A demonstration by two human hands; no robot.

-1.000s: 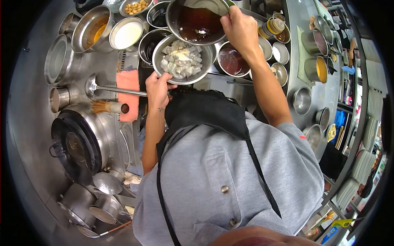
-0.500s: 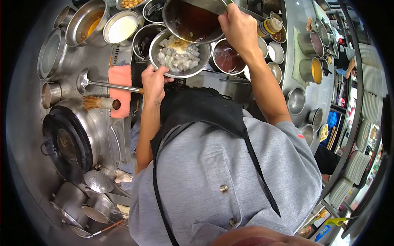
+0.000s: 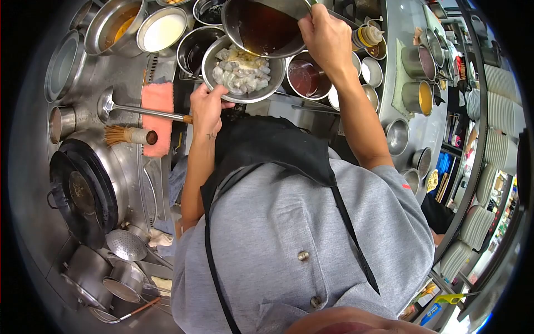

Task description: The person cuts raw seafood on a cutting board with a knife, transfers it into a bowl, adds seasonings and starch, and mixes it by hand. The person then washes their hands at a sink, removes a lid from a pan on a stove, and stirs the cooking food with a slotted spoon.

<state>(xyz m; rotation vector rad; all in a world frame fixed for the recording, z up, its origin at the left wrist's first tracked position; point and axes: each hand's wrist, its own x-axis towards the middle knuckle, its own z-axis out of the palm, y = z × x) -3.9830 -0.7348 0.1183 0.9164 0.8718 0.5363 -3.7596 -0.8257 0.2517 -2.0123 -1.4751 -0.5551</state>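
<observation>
My left hand (image 3: 207, 111) grips the near left rim of a steel bowl (image 3: 278, 83). In it lie greyish, translucent pieces that look like raw peeled shrimp (image 3: 245, 78), with a pale yellow minced topping near the far side. My right hand (image 3: 329, 42) is closed round the handle of a steel pot (image 3: 231, 30) holding dark brown liquid (image 3: 267, 28). That pot tilts over the bowl's far edge, its lip just above the topping. The liquid reaches down to the lip. My fingertips under the bowl are partly hidden.
Pots of sauce (image 3: 306, 75) and white liquid (image 3: 161, 33) surround the bowl. To the left are a ladle (image 3: 105, 104), an orange cloth (image 3: 157, 119), a bamboo brush (image 3: 130, 136) and woks (image 3: 83, 192). A squeeze bottle (image 3: 367, 36) stands beyond my right wrist.
The pot has tipped slightly, its liquid now closer to the lip, and the yellow topping looks wetter and more spread. Both hands keep their grips. The surroundings shift slightly left and up.
</observation>
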